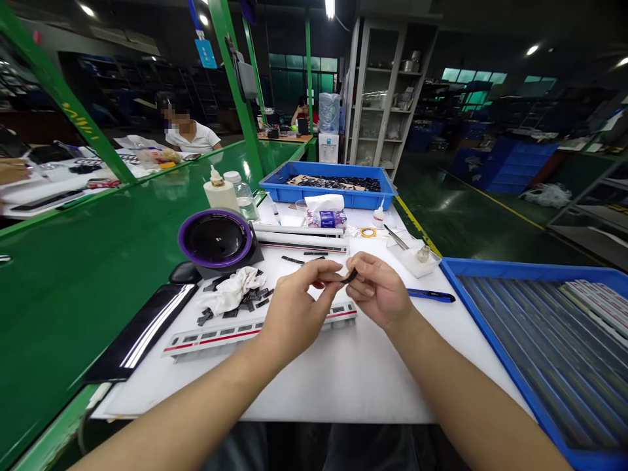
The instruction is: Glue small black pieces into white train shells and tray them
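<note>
Between the fingertips of both hands is a small black strip [350, 277], held above the middle of the white work surface. My left hand [301, 301] pinches it from the left, and my right hand [380, 288] grips it from the right with curled fingers. Under and behind my left hand lies a white model train car body [216, 336] with a red stripe and window openings. A heap of small black strips [250, 302] is left of my hands, partly under a crumpled white cloth [229, 292]. Two more white car bodies [301, 242] lie farther back.
A blue tray [328, 196] of black parts stands at the back. Another blue tray [471, 307] holds long grooved pieces at right. Nearby are a purple-rimmed round device [216, 237], tissue pack [326, 218], glue bottle [378, 216], blue tool [432, 296] and white dish [417, 261].
</note>
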Demonstrator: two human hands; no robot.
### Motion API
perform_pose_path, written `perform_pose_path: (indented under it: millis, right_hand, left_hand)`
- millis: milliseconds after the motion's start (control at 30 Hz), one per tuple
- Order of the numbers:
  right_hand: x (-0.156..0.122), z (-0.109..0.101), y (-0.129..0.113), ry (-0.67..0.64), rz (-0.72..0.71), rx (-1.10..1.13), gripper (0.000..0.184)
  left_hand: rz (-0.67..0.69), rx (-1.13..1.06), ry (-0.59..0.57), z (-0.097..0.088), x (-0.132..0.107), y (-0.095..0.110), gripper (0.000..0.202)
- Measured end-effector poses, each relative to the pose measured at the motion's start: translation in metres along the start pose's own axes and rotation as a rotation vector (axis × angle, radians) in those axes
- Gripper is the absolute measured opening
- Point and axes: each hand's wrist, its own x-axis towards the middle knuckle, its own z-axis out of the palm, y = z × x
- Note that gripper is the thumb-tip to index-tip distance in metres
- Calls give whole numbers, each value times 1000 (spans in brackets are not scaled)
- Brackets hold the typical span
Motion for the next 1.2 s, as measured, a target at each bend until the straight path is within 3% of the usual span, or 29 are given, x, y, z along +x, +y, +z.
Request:
perform_pose_path:
  millis: [133,200,233,300,367,433,500,600,733,933,1033,1200]
  right_hand:
    - [-9,10,7,188,-590,-633,10]
    - [-8,13,12,241,-679,-668,9]
    - [-6,13,14,265,-626,-597,10]
    - [1,11,16,281,-374,-375,12]
    - [7,9,15,244,-86,-180,13]
    - [9,8,14,194,76,-126,15]
    - [6,9,14,131,86,-166,14]
    - [1,10,18,52,-10,-236,24]
    - [1,7,24,104,-82,-298,29]
    - [0,8,16,124,-151,-269,21]
    - [-2,8,7,-1,-43,-58,15]
    - [1,0,-3,-145,266,261,14]
  left_hand:
    - [-338,-134,-1,1,7,-15,29]
    - [-475,-341,-3,-1,12,-24,39]
    - [-527,-457,11,-3,14,-28,44]
    - [-594,-638,59,-5,16,-31,49]
    - [-615,-721,95,-8,17,-30,48]
    - [-596,-738,103,-9,15,-27,43]
    - [-567,-719,103,-10,14,-23,39]
    - [-541,-638,98,-10,11,-19,38]
    - [-492,-469,65,-12,9,-16,36]
    - [-318,-30,-182,-19,3,-10,22]
    - [-235,-15,-246,-19,0,-8,20]
    - [91,106,-169,-13,-5,-7,13]
